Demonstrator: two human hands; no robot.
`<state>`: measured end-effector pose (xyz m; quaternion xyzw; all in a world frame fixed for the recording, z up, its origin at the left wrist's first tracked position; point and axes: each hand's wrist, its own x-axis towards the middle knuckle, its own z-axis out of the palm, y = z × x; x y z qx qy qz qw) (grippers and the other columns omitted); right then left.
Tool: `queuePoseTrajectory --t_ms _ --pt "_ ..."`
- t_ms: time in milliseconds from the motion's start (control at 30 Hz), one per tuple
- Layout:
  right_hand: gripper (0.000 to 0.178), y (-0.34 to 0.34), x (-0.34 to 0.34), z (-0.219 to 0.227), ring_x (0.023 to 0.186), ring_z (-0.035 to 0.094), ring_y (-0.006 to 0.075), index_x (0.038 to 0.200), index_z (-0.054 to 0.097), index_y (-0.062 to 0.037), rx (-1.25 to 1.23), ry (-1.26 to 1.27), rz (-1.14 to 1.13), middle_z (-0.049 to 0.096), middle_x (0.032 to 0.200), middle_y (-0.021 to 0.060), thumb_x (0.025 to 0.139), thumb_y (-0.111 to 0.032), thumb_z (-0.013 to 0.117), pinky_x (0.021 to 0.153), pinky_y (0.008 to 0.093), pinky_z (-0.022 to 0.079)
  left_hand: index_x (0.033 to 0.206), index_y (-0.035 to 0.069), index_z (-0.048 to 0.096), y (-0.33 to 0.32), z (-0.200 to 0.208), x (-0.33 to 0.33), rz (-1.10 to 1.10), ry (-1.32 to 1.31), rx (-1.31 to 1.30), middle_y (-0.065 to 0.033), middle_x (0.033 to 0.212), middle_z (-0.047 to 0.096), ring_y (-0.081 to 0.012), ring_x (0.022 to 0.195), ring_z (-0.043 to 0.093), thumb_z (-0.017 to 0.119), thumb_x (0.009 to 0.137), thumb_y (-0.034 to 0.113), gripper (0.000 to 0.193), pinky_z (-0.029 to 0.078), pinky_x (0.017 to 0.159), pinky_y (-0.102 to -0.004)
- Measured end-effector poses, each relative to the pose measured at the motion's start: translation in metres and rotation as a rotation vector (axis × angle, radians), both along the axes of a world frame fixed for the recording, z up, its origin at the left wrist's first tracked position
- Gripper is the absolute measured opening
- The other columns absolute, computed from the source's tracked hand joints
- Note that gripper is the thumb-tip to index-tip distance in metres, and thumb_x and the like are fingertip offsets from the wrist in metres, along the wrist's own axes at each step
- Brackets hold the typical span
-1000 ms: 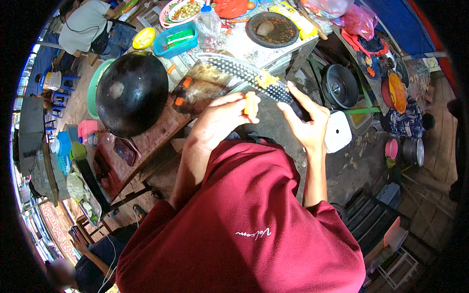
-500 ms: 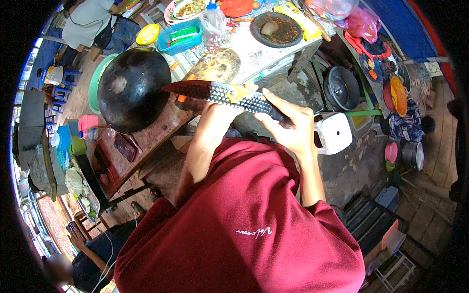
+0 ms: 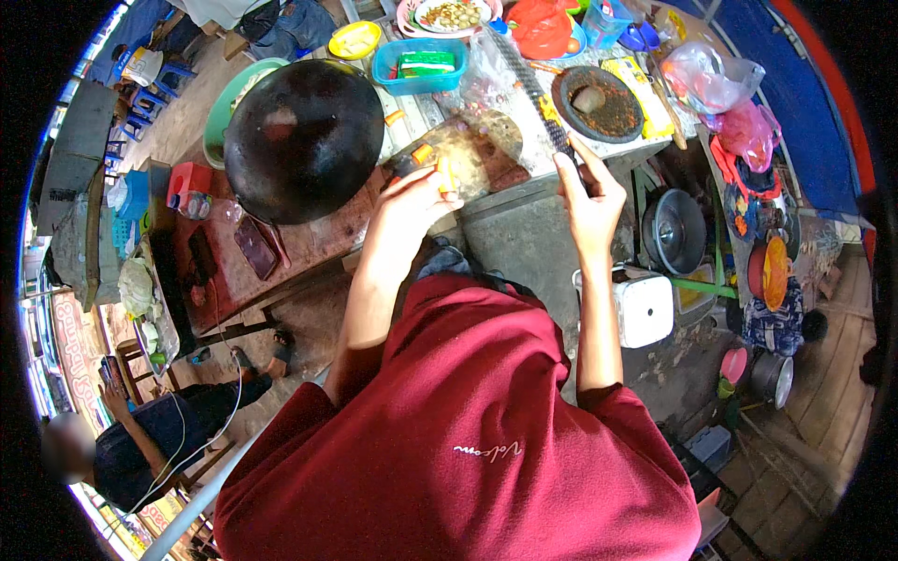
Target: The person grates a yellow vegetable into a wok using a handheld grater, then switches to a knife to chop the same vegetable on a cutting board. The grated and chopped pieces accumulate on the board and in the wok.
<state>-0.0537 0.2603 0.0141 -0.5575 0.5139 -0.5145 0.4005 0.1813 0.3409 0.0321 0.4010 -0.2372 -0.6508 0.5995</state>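
your left hand (image 3: 412,192) pinched a small orange piece (image 3: 423,153) over the wooden cutting board (image 3: 468,154), right of the black wok (image 3: 304,138). your right hand (image 3: 589,192) gripped the long knife (image 3: 538,89), blade pointing far.

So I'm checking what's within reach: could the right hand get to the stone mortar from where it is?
Probably yes. The right hand holds a long knife, and the stone mortar sits just beyond it on the counter, nothing between.
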Motion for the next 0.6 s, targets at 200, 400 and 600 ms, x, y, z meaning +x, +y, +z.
queuePoseTrajectory --t_ms 200,400,600 --pt "0.029 -0.043 0.036 -0.088 0.042 0.045 0.0069 0.092 0.073 -0.0054 0.570 0.001 -0.157 0.053 0.053 -0.0008 0.094 -0.033 0.067 0.040 0.0246 0.033 0.130 -0.005 0.052 -0.028 -0.020 0.035 -0.004 0.028 -0.044 -0.0135 0.118 0.065 -0.0239 0.111 0.060 0.061 0.094 0.021 0.045 0.046 0.105 -0.0394" --pt "0.027 -0.028 0.055 -0.042 0.045 0.044 0.0053 0.110 0.073 -0.0050 0.273 -0.063 -0.007 0.052 0.054 -0.0020 0.095 -0.027 0.066 0.043 0.0234 0.033 0.134 -0.001 0.050 -0.064 -0.027 0.048 -0.068 0.003 0.018 -0.0127 0.122 0.063 -0.0254 0.115 0.059 0.062 0.091 0.029 0.054 0.043 0.109 -0.0398" --pt "0.040 -0.008 0.063 0.054 0.065 0.063 0.0095 0.119 0.068 0.0003 -0.199 0.305 0.174 0.072 0.084 0.0074 0.082 -0.008 0.078 0.060 0.0234 0.050 0.130 -0.002 0.053 -0.084 0.002 0.037 -0.097 0.164 0.034 -0.0155 0.120 0.062 -0.0277 0.109 0.062 0.057 0.098 0.024 0.041 0.050 0.097 -0.0367"
